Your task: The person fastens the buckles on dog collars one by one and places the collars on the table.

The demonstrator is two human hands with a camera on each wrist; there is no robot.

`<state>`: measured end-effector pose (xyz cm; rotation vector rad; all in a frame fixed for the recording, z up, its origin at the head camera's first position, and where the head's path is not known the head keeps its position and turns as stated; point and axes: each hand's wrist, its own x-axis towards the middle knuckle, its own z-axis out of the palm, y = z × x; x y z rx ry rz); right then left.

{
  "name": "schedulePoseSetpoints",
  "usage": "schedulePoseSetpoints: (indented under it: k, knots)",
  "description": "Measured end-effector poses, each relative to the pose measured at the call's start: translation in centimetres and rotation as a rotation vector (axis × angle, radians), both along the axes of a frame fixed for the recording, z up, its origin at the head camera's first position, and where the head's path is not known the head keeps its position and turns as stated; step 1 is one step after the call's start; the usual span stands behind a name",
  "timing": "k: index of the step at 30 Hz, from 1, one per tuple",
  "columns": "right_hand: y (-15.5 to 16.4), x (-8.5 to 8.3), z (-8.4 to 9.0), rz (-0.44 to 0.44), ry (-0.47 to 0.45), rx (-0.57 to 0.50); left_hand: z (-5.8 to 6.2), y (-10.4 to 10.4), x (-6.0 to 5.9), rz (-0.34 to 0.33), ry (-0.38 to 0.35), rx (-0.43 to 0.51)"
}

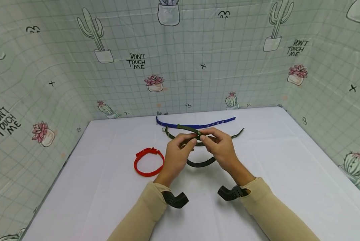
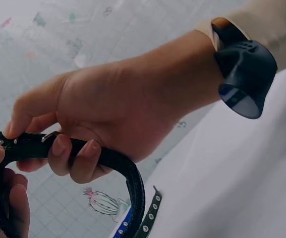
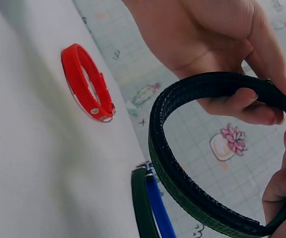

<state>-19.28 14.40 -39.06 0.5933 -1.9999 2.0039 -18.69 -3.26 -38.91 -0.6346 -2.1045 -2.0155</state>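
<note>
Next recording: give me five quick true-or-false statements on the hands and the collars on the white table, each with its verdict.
1. Both hands hold the same dark green collar. True: the left hand and the right hand pinch the dark green collar where its ends meet.
2. The red collar lies open and flat. False: the red collar is closed into a ring.
3. The blue collar is stretched out straight near the back of the table. True: the blue collar lies there at full length.
4. The red collar lies to the right of the hands. False: it lies to their left.
5. The table is bare wood. False: it is white.
</note>
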Motion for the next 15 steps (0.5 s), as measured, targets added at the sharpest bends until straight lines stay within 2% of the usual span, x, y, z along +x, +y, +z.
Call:
schedulePoseSetpoints:
  k: [5, 12, 15]
  knots:
    - [0.2, 0.0, 0.2, 0.005, 0.000, 0.011, 0.3, 0.4, 0.3, 0.016, 0.029, -0.032]
    - [0.5, 0.0, 0.3, -0.016, 0.050, 0.123, 2.9, 0.4, 2.5, 0.025, 0.058, -0.058]
    - [0.6, 0.0, 0.4, -0.028, 0.070, 0.146, 3.0, 0.4, 2.6, 0.027, 0.061, -0.059]
